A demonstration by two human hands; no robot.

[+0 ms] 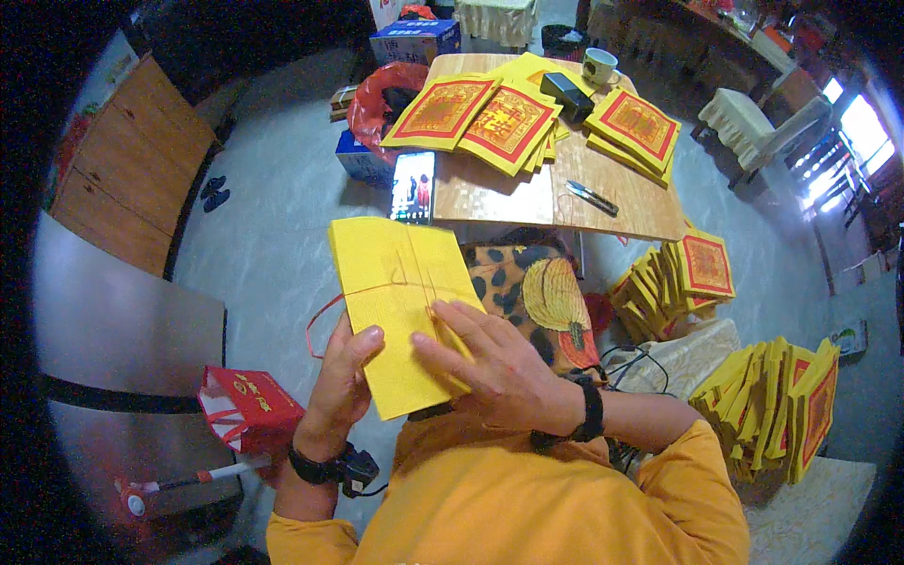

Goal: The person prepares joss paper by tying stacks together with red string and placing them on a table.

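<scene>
My left hand (344, 374) grips a bundle of yellow paper (395, 367) along its left edge, thumb on top. Across the bundle's face runs a thin red string (374, 287), crossed by a second strand. A loop of it hangs out past the left edge. My right hand (494, 360) lies over the bundle's lower right, fingertips at the string. Whether those fingers pinch the string I cannot tell. Beyond the bundle, a lit smartphone (413, 187) rests at the near left edge of the wooden table (494, 201). Thread snips (592, 198) lie on the tabletop.
Printed yellow-and-red paper stacks (508, 123), a black box (567, 95) and a mug (600, 66) occupy the table. More bundles (664, 282) stand at right, with others (770, 402) nearer me. A red paper bag (251, 409) is at left. Black cables (639, 367) trail beside my right wrist.
</scene>
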